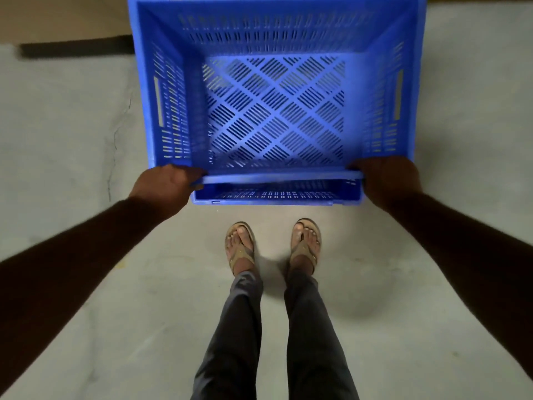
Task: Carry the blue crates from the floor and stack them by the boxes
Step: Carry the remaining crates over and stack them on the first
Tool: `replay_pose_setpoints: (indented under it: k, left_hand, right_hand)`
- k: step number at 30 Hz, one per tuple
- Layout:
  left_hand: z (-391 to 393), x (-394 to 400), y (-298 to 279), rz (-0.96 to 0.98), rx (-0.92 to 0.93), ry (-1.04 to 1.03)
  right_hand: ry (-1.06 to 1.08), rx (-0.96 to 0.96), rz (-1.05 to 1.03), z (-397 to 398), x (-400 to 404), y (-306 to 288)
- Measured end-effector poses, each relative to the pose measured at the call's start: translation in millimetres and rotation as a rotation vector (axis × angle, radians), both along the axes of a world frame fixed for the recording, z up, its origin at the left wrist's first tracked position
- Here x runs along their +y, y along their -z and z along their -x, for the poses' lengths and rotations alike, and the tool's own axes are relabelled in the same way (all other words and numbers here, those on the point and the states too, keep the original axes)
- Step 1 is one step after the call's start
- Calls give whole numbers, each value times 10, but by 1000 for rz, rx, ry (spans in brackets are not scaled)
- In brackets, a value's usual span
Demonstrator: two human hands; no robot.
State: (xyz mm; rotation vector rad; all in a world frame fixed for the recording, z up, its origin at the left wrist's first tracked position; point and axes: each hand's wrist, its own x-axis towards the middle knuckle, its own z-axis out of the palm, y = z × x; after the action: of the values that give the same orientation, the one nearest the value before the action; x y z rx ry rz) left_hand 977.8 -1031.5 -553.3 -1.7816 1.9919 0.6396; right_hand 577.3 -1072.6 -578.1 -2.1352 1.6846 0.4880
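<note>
Both forearms reach in from the lower corners toward a blue crate (275, 90), which fills the far, upper middle of the view. It is a slatted plastic crate seen from above, mouth up, nothing inside; its floor is a diamond pattern of slots and each side wall has a long handle slot. Left hand (168, 183) curls over the near-left corner of the near rim, fingers wrapped onto the edge, grasping it. Right hand (388, 180) clasps the near-right corner of that same rim in the same way. Whether the crate's base touches the floor cannot be told from this angle. Just nearer than the crate, between the two arms, stand the person's feet in tan sandals (240, 246), with dark trousers (236, 327) running down to the bottom edge. Everything stands on a pale grey concrete floor (63, 125) with a thin crack at the left. At far left, a dark strip (75, 49) lies along the foot of a tan surface (63, 15).
</note>
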Motion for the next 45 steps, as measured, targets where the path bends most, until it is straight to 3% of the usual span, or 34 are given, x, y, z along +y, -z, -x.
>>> replay_pose_setpoints:
  k: [2,5,10,12,15,20,25,30,34,38,43,45]
  left_hand:
    - [-75,-15,-8,-34,19,-115]
    - [-249,-43,34,-129,-56,-111]
    - [-43,192,16,-19,1,-53]
    - [-20,226,73,-14,-5,-149]
    - [-94,119,136,-17,-79,-220]
    - [-41,259,104,-33,171,-114]
    - [-107,195,157,-19,196,-217]
    - [-49,391,82,33,243,-204]
    - [-13,453,183,-13,219,-255]
    - [36,524,140,44,222,-301]
    - [-46,496,152,17,259,-358]
    - [-20,456,147,86,254,-329]
  right_hand:
    - [-50,-2,-6,-105,-13,-37]
    - [-105,-25,24,-198,84,-42]
    - [52,67,-273,-134,208,202]
    - [19,60,-199,-191,251,207]
    - [43,-67,75,-135,306,107]
    - [177,-24,71,-13,251,55]
    - [79,-109,229,-54,382,43]
    - [19,-51,141,60,470,151]
    - [21,-248,172,-115,555,105]
    - [39,-193,100,-137,561,161]
    - [49,-365,172,-75,579,106]
    - [137,-325,164,34,570,114]
